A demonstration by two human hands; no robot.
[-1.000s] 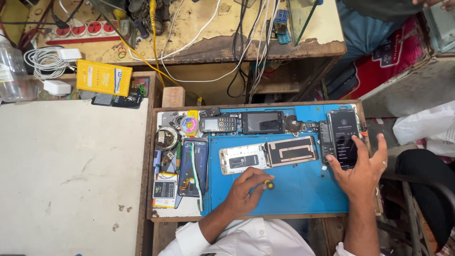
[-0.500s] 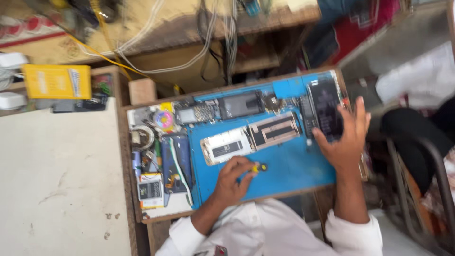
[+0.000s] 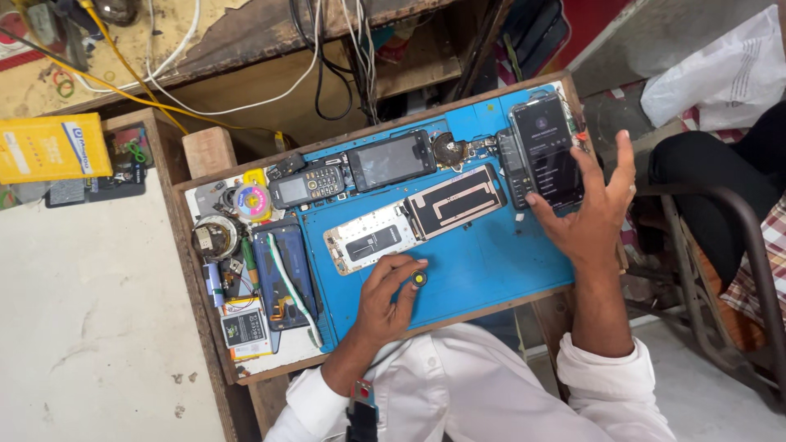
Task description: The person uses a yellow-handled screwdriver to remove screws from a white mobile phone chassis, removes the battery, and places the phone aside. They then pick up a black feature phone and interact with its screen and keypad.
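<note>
Our left hand [image 3: 391, 296] curls on the blue mat [image 3: 491, 262], fingers grasping a yellow-capped screwdriver [image 3: 418, 279]. Our right hand [image 3: 591, 214] spreads released fingers beside the lit phone [image 3: 544, 150].

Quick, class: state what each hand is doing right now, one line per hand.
Left hand: closed around a small yellow-tipped tool, resting on the blue mat.
Right hand: open, holding nothing, fingers spread, a fingertip on the lit smartphone.
</note>
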